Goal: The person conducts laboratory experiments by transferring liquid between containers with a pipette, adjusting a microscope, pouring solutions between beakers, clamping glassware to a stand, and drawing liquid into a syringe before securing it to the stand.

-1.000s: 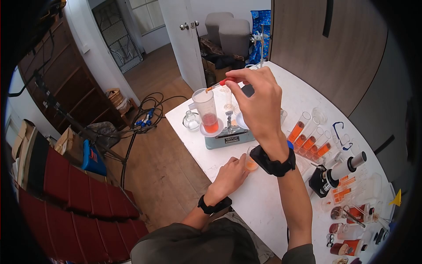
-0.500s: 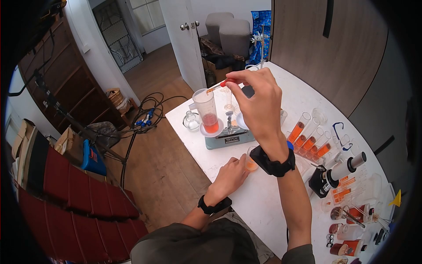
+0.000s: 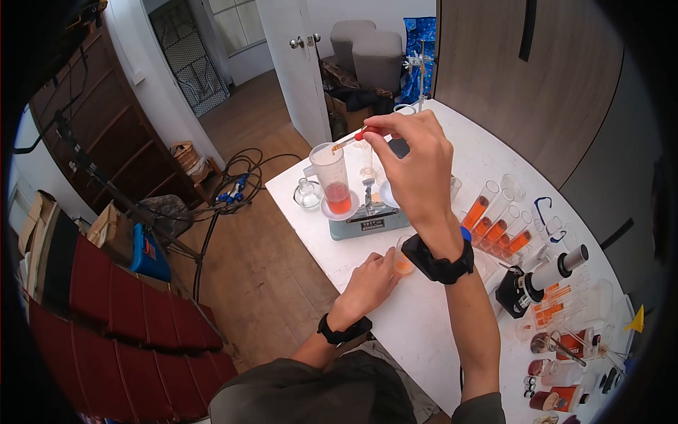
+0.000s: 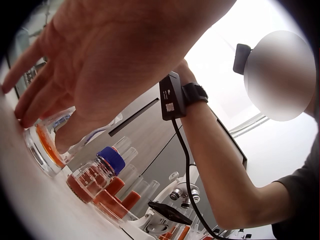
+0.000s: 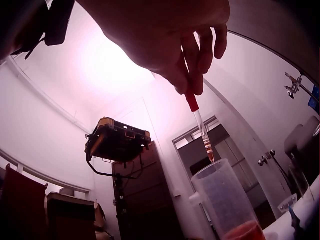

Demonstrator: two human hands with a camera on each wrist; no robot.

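Head view: the right hand (image 3: 417,152) pinches the red bulb of a dropper (image 3: 348,143) between thumb and fingers; the dropper slants down and away from the fingertips, its tip at the mouth of a measuring cup (image 3: 330,169) with red liquid at its base. The cup stands on a pan of the balance (image 3: 371,225), below these fingers. The left hand (image 3: 369,283) is low at the table, its fingertips at a small beaker (image 3: 403,263) of orange liquid. Test tubes (image 3: 494,230) stand to the right of both hands.

Left wrist view: the thumb and fingers lie around the small beaker, which rests on the table. Beyond the thumb stand a blue-capped bottle (image 4: 90,181) and a microscope (image 4: 186,192).

Right wrist view: thumb and forefinger close narrowly on the bulb, the other fingers hanging bent beside them; orange liquid shows in the dropper's lower stem, directly above the cup.
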